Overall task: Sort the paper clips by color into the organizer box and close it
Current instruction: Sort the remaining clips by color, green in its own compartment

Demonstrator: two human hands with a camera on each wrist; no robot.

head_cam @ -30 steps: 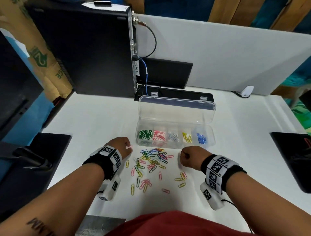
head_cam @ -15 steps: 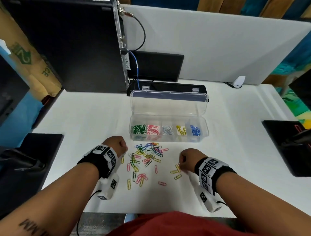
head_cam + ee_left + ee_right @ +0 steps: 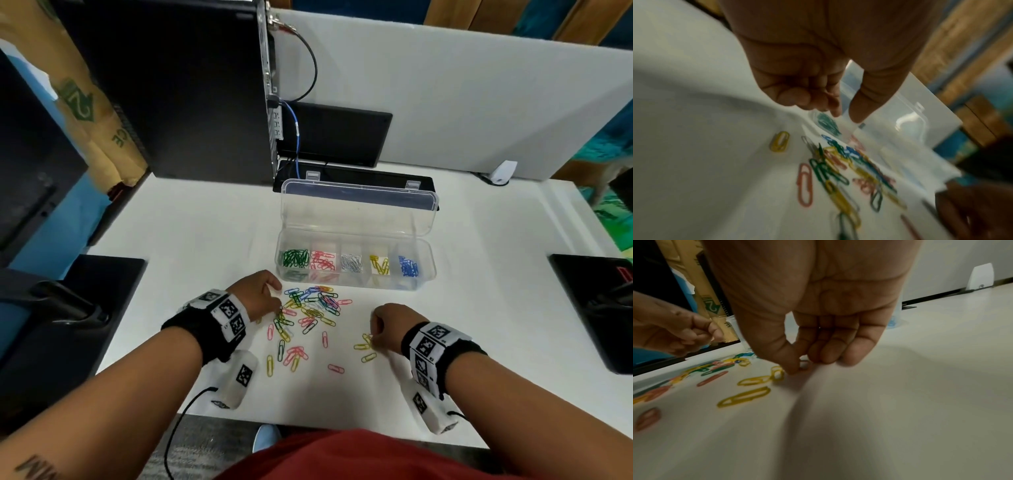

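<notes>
While your right hand (image 3: 813, 331) curls down, thumb and fingertips pinching at a yellow clip (image 3: 777, 373) on the table, your left hand (image 3: 818, 73) looks pinched shut, perhaps on a pale clip; blur hides it. Beyond your knuckles, the box (image 3: 356, 284) stands open, partly filled; many loose clips (image 3: 308, 308) remain between your hands.

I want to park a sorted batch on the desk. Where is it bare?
Bare: left of the box, beyond the left hand; also right of the right hand, toward the black pad. Crowded: the loose clips between the hands.
</notes>
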